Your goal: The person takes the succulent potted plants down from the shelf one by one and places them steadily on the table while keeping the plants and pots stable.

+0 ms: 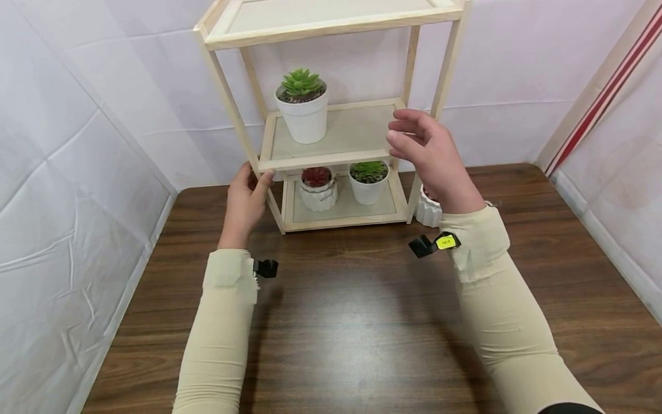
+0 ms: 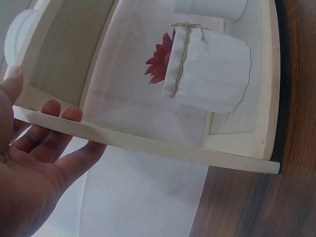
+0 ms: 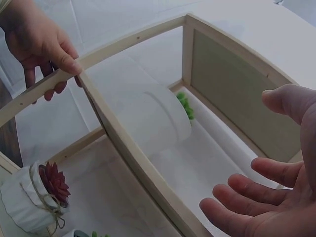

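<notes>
White sheeting [image 1: 155, 75] stands behind and along both sides, with a red stripe [image 1: 589, 123] running down its right-hand part. Below it spreads a dark brown wood-grain table [image 1: 341, 322]. Near the table's far edge stands a pale wooden rack [image 1: 331, 33] with three levels, their panels greyish. Two cream sleeves [image 1: 222, 328] reach toward it from the near side.

The person's left hand [image 1: 246, 198] grips the rack's left front post just below the middle level, thumb on one side and fingers curled round the other. The right hand [image 1: 431, 152] is released and grasps nothing: it is raised by the right front post, thumb spread away from loosely bent, parted fingers. Whether it brushes the post cannot be told.

On the middle level, toward the left, a large white pot [image 1: 305, 118] sits upright. On the bottom level are a smaller smooth white pot [image 1: 368, 191] at right and a crinkled white pot [image 1: 318, 198] at left. Just right of the rack, a ribbed white pot [image 1: 427, 211] is partly hidden behind the right wrist. Green succulents [image 1: 301, 83] fill the large and smooth pots; a red succulent [image 2: 159, 61] tops the crinkled one, which thin twine [image 2: 183, 57] encircles.
</notes>
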Tool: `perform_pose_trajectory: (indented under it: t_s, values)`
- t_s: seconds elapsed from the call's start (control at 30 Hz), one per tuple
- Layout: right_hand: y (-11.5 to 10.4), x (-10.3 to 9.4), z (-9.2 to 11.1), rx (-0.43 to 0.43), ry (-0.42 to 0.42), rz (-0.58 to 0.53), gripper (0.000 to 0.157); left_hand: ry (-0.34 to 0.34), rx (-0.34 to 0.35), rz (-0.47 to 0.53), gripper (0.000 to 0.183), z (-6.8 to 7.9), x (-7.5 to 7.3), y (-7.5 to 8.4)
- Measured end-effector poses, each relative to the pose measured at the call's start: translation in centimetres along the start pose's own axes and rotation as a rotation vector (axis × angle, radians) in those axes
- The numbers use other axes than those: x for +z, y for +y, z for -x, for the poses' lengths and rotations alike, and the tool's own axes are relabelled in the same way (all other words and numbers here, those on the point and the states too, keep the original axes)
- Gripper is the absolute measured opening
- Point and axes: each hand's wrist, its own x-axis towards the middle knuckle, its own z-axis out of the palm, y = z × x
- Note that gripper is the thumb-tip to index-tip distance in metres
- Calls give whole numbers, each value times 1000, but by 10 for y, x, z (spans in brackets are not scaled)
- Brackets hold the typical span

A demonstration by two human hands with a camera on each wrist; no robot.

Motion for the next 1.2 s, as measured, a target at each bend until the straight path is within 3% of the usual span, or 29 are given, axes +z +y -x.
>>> perform_pose_trajectory:
  t_s: [0.33, 1.2]
  values:
    - [-1, 6, -10, 8, -8, -68, 53, -2, 0, -13, 53, 0, 0, -2]
    - [-1, 16, -33, 32, -28, 51, 50, -3, -8, 10, 53, -1, -1, -3]
